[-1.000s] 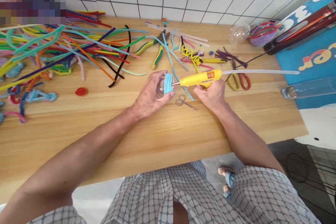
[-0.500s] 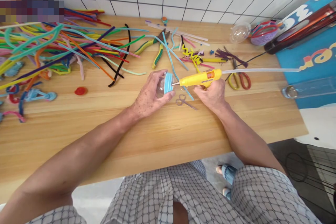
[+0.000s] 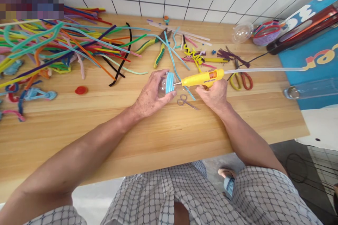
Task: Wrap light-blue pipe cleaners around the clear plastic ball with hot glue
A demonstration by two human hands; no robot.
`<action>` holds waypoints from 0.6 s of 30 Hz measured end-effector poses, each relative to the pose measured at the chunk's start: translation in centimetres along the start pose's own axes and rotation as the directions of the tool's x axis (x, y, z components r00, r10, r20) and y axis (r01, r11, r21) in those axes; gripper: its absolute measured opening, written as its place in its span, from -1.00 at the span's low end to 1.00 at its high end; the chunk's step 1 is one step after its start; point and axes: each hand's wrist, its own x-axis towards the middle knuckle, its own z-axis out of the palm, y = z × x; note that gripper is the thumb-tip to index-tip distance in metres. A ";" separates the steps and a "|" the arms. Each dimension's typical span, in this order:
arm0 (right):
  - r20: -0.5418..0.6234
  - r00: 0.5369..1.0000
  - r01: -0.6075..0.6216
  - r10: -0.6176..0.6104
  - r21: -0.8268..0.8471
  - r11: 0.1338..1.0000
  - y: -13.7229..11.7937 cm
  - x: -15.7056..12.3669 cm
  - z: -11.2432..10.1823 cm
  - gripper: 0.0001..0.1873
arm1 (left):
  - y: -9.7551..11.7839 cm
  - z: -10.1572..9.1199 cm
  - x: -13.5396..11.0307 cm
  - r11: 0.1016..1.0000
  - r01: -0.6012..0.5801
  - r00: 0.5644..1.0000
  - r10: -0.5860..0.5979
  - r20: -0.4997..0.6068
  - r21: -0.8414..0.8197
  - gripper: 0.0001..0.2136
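Observation:
My left hand (image 3: 151,95) is closed round a clear plastic ball wrapped with light blue pipe cleaner (image 3: 169,83), held just above the wooden table (image 3: 158,133). My right hand (image 3: 215,95) grips a yellow glue gun (image 3: 203,78), its nozzle touching the blue wrap on the ball. A long clear glue stick (image 3: 264,70) juts out of the gun's back toward the right. A small pair of scissors (image 3: 185,100) lies on the table just below the two hands.
A big heap of coloured pipe cleaners (image 3: 52,49) covers the left of the table. Green-handled pliers (image 3: 158,51), red-and-yellow scissors (image 3: 241,77), a clear half ball (image 3: 241,32), a red cap (image 3: 80,90) and a clear tube (image 3: 311,90) lie around.
Hands, ball and glue gun stay almost where they were; only the view shifts slightly. A foot under the table has moved.

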 end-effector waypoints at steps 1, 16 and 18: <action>-0.003 1.000 -0.003 0.003 0.001 1.000 0.1 0.0 0.0 -0.65 | 0.0 0.0 0.0 1.000 0.004 1.000 -0.004 0.002 -0.001 -0.31; -0.001 1.000 -0.025 0.025 0.021 0.999 -0.2 0.0 0.1 -0.66 | 0.1 0.0 0.0 1.000 0.003 1.000 -0.003 0.003 0.000 -0.31; -0.013 0.999 -0.035 0.035 0.018 0.999 -0.2 0.1 0.1 -0.65 | 0.1 0.0 0.0 1.000 0.001 1.000 -0.001 0.001 -0.002 -0.31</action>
